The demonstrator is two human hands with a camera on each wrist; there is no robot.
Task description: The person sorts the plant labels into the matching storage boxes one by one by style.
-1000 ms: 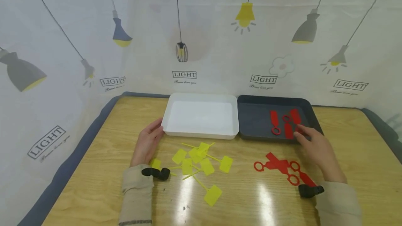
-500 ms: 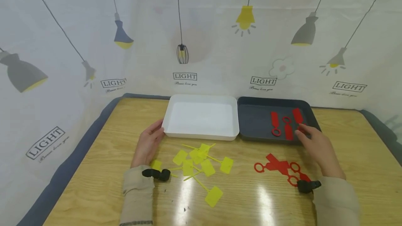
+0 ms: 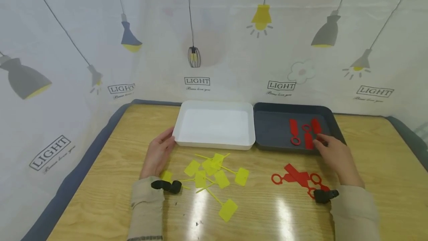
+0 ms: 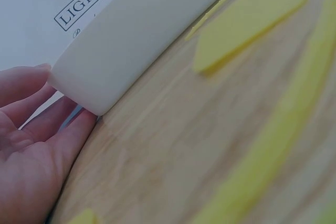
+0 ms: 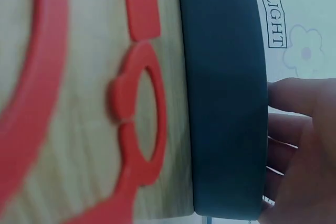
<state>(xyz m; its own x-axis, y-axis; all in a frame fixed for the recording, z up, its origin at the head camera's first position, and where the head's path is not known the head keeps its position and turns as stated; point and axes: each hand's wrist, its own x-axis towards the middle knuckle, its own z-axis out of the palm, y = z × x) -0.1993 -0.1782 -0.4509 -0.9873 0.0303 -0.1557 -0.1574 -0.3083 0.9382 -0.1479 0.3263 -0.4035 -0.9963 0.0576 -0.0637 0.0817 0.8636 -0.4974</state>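
Observation:
My left hand (image 3: 158, 152) rests against the front left corner of a white tray (image 3: 214, 145), its fingers lying along the outer wall. In the left wrist view the fingertips meet the white tray wall (image 4: 121, 51). My right hand (image 3: 336, 155) reaches over the front right of a dark grey tray (image 3: 267, 133). Its thumb and forefinger pinch the near end of a red ring tag (image 3: 315, 125), whose ring they hide. Two more red ring tags (image 3: 294, 127) lie left of it in the tray. The right wrist view shows the right fingers partly hidden behind the dark wall (image 5: 226, 103).
Several yellow label ties (image 3: 228, 210) lie scattered on the wooden table (image 3: 254, 218) before the white tray. Several red ring tags (image 3: 294, 176) overlap in front of the dark tray. A printed curtain (image 3: 230, 47) hangs close behind both trays.
The red tag at my right fingers has turned slightly and shifted a little toward me. My right wrist has moved a bit left. My left hand stays at the white tray.

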